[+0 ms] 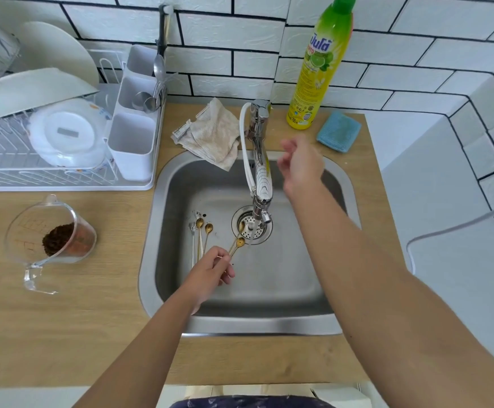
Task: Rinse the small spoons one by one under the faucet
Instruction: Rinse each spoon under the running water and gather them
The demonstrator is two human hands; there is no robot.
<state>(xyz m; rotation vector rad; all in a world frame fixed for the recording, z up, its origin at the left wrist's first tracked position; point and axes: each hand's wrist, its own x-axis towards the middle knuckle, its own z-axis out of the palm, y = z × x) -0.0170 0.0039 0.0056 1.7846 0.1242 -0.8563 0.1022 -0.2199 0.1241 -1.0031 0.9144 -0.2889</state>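
My left hand [212, 269] is inside the steel sink [339, 322], pinching the handles of small gold spoons [239, 243]; their bowls point toward the drain [251, 228] under the faucet spout [262, 184]. A thin stream of water seems to fall onto the drain. Several more small spoons [200, 231], gold and silver, lie on the sink floor to the left of the drain. My right hand [298, 163] is blurred, raised to the right of the faucet near its lever, fingers apart and holding nothing.
A dish rack [4, 172] with plates and a white cutlery caddy [134, 136] stands at left. A measuring jug with brown grounds [51, 234] sits on the wooden counter. A cloth [213, 134], a yellow detergent bottle [319, 72] and a blue sponge [339, 131] lie behind the sink.
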